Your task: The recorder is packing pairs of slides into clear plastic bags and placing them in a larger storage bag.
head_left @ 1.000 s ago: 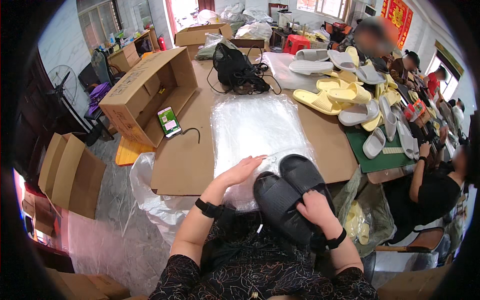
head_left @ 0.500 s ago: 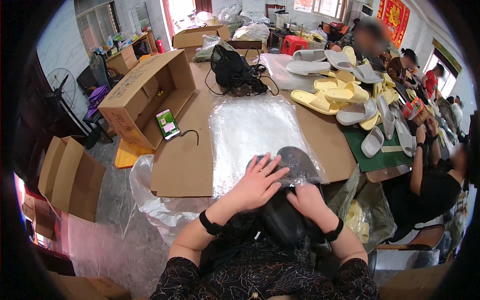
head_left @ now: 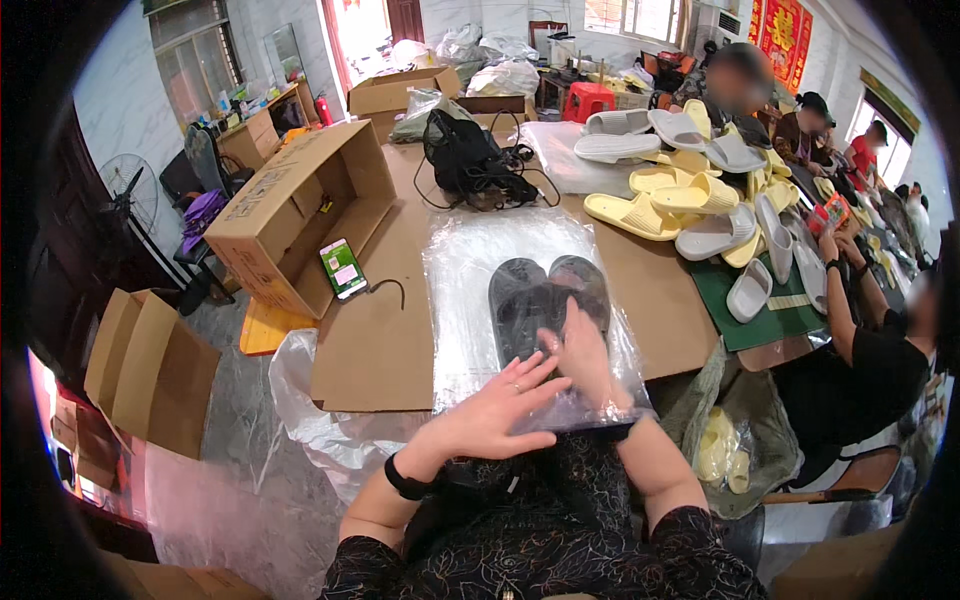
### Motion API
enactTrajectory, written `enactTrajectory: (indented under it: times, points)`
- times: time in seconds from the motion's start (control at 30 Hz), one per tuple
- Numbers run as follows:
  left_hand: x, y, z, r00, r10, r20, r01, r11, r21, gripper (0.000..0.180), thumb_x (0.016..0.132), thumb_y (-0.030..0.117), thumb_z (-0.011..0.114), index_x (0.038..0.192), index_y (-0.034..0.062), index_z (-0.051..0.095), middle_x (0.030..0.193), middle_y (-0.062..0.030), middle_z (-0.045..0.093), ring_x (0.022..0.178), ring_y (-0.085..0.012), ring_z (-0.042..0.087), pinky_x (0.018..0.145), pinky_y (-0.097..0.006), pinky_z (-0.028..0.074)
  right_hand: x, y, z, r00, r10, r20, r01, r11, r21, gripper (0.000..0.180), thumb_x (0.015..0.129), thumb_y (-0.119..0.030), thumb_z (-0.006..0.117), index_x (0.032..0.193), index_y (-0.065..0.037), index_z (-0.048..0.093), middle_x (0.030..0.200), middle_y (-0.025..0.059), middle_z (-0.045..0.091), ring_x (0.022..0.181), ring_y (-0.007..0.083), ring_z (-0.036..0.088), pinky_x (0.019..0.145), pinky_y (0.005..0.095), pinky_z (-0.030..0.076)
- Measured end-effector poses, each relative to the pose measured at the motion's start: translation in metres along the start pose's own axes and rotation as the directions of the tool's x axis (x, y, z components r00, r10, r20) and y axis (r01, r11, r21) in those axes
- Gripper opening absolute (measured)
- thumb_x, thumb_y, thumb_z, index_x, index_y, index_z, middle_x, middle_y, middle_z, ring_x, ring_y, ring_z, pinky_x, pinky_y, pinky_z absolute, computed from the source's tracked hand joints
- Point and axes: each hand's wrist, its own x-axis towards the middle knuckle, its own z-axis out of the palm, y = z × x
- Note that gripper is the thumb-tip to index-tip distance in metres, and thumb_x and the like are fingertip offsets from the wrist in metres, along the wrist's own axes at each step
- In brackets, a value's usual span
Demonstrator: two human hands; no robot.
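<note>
A pair of black slippers [head_left: 518, 300] lies side by side inside a clear plastic bag, soles or uppers blurred by the film. Beneath it spreads a stack of clear bags [head_left: 455, 270] on the cardboard-covered table. My right hand [head_left: 585, 355] reaches into the bag's near end, fingers stretched out against the slippers. Over the near left part of the bag, my left hand [head_left: 500, 405] is open with its fingers spread, beside the right hand. Neither hand grips anything that I can see.
A pile of yellow and grey slippers [head_left: 690, 190] covers the right side. An open carton [head_left: 290, 210] and a phone [head_left: 343, 268] are at the left. A black mesh bag [head_left: 478, 165] lies at the back. Near right hangs a sack [head_left: 770, 440]; a co-worker [head_left: 860, 370] sits beyond it.
The black slippers have moved away from my body, farther into the clear bag. My right hand has followed them inside and its fingers have straightened. My left hand has shifted nearer to me.
</note>
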Motion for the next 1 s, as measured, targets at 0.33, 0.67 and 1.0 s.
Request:
enactTrajectory:
  times: [0.33, 0.67, 1.0]
  points:
    - [-0.011, -0.117, 0.010, 0.773, -0.350, -0.529, 0.492, 0.857, 0.153, 0.058, 0.098, 0.043, 0.052, 0.147, 0.0116, 0.043, 0.155, -0.0267, 0.029, 0.145, -0.0428, 0.025, 0.118, -0.048, 0.023, -0.050, -0.072, -0.173, 0.519, -0.590, 0.619, -0.231, 0.601, 0.766, 0.027, 0.091, -0.019, 0.071, 0.113, -0.003, 0.070, 0.083, 0.0022, 0.066, 0.070, 0.0103, 0.057, 0.064, 0.0272, 0.047]
    - [-0.006, -0.143, 0.051, 0.786, -0.328, -0.524, 0.491, 0.846, 0.207, 0.052, 0.100, 0.031, 0.044, 0.150, 0.0146, 0.039, 0.150, -0.0300, 0.035, 0.141, -0.0438, 0.031, 0.116, -0.053, 0.023, 0.045, 0.000, -0.020, 0.922, 0.272, 0.276, -0.181, 0.932, -0.314, 0.062, 0.078, -0.058, 0.071, 0.085, 0.003, 0.069, 0.078, 0.0206, 0.070, 0.075, 0.0370, 0.070, 0.069, 0.0445, 0.056]
    - [-0.004, -0.137, 0.049, 0.751, -0.362, -0.552, 0.504, 0.854, 0.127, 0.064, 0.094, 0.026, 0.053, 0.151, 0.0036, 0.032, 0.148, -0.0308, 0.037, 0.139, -0.0459, 0.033, 0.115, -0.051, 0.026, 0.045, 0.035, 0.040, 0.981, 0.079, -0.177, -0.099, 0.990, -0.104, 0.035, 0.084, -0.036, 0.066, 0.073, -0.003, 0.059, 0.070, 0.0179, 0.064, 0.065, 0.0386, 0.063, 0.058, 0.0481, 0.049]
